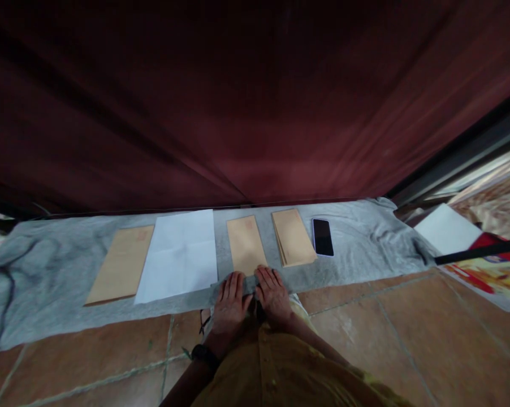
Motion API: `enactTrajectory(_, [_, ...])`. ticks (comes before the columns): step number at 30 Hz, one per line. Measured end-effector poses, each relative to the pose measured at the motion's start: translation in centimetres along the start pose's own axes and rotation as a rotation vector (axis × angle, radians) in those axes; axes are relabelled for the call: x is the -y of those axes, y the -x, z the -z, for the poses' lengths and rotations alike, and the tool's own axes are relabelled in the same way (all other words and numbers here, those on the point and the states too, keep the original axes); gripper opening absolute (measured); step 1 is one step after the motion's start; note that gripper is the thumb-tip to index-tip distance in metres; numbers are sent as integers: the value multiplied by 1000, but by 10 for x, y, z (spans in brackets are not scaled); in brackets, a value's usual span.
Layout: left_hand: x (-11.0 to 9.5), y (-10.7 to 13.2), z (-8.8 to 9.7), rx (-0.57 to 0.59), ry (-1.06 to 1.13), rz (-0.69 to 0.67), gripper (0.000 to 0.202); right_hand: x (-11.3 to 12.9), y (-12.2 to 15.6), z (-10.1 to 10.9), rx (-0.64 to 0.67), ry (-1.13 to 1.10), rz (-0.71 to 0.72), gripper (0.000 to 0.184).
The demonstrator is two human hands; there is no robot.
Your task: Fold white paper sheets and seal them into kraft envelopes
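Observation:
My left hand point(229, 299) lies with its fingers stretched out on the near edge of the grey cloth point(361, 243). Beside it, my right hand point(274, 294) rests flat too, its fingertips at the lower end of a brown paper envelope point(246, 243). Neither hand holds anything. Left of this envelope is a white sheet of paper point(178, 257) with faint fold lines, and farther left lies another brown envelope pile point(121, 263). A small stack of brown envelopes point(294, 237) sits to the right, next to a dark-screened phone point(323, 237).
A dark red fabric wall point(255, 141) rises behind the cloth. Brown floor tiles point(357, 328) lie below the near edge. At the right are a dark metal bar point(479, 250) and a red and yellow printed box point(492, 274).

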State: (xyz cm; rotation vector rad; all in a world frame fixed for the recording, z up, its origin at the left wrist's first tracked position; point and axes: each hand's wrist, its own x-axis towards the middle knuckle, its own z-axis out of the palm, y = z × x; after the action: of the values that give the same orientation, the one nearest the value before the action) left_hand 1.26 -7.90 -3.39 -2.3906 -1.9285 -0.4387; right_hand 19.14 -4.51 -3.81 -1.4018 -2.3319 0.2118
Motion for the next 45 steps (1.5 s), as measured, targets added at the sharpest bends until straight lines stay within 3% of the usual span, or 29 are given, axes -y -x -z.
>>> enactTrajectory(6, [-5,-11,7,28,39,101,45,0,2,-6,-33,59,-16,50])
enactTrajectory(11, [1,-39,8,71,133,298,30,-1,2,-7,-49,76,-1,51])
enactTrajectory(21, [1,-73,12,180,343,628,49,-1,3,-11,-72,47,-16,52])
enactTrajectory(24, [4,-77,17,282,452,724,32,-2,4,-15,-79,48,-16,52])
enactTrajectory(29, [11,-80,14,297,634,753,8,-2,5,-16,-78,65,-13,53])
enactTrajectory(38, [12,-84,2,346,820,781,4,4,-2,-4,-41,50,1,55])
enactTrajectory(45, [14,-83,7,371,773,751,8,14,-10,-16,-7,15,64,53])
